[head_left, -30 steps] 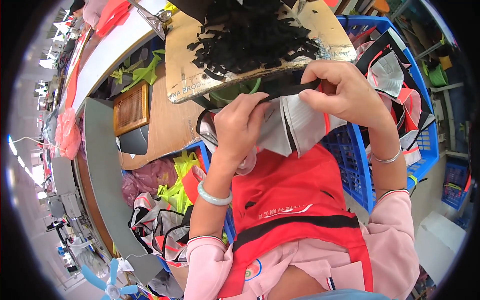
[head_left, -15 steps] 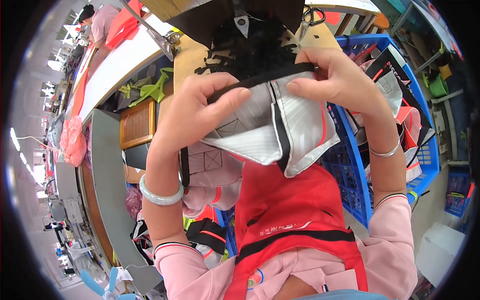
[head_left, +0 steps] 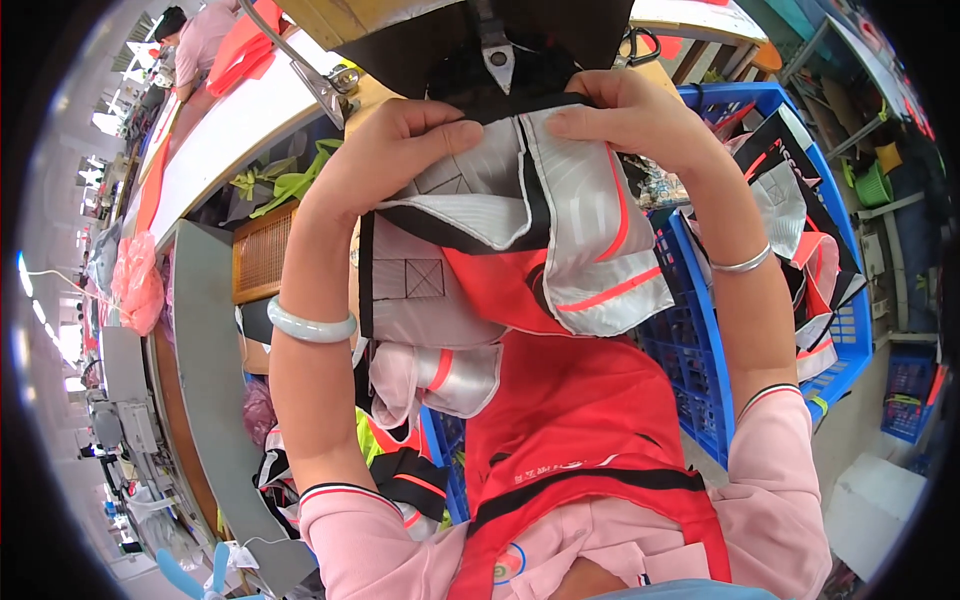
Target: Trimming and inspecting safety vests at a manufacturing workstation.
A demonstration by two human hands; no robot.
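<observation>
Sewing workshop: wooden tabletop [head_left: 330, 20] at far edge, long white workbench [head_left: 215, 140] running off far left, blue plastic crate [head_left: 800, 130] on the right stuffed with more fabric pieces. Both hands raised at the far centre, pinching the top edge of a grey-and-red fabric piece [head_left: 520, 250] with black trim. Left hand [head_left: 390, 150] and right hand [head_left: 630, 115] are closed on it, thumbs on the near face. Fabric hangs between them, down toward the red apron [head_left: 580, 420].
</observation>
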